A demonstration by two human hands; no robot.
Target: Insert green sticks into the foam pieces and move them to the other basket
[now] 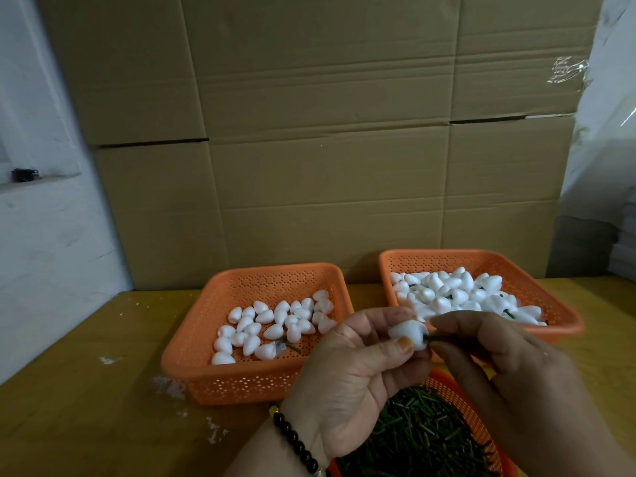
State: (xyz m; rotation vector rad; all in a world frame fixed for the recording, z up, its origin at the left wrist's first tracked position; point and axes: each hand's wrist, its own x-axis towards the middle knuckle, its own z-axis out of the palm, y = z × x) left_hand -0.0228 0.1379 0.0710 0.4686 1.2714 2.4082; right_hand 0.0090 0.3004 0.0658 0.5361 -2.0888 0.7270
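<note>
A yellowish wooden bench point(86, 390) carries the work, dusted with white foam crumbs point(168, 385) near its left front. Behind it a wall of stacked brown cardboard boxes point(327, 132) closes off the room, with a pale painted wall point(44, 218) to the left and clear plastic sheeting point(605, 115) hanging at the right. Two orange perforated baskets stand on the bench: the left basket point(241, 380) holds a loose single layer of plain white foam pieces point(275, 321), and the right basket point(557, 294) is heaped with foam pieces point(464, 294) from which green stems poke. A third orange basket point(464, 407) at the near edge is filled with green sticks point(420, 438). Both hands are raised in front of the baskets, hiding the near corner of the right one. The left hand point(351, 373), a dark bead bracelet point(296, 445) on its wrist, has its grip pinched on one foam piece point(409, 333). The right hand point(499, 359) has its grip closed on a green stick point(431, 338) whose tip meets that foam piece.
</note>
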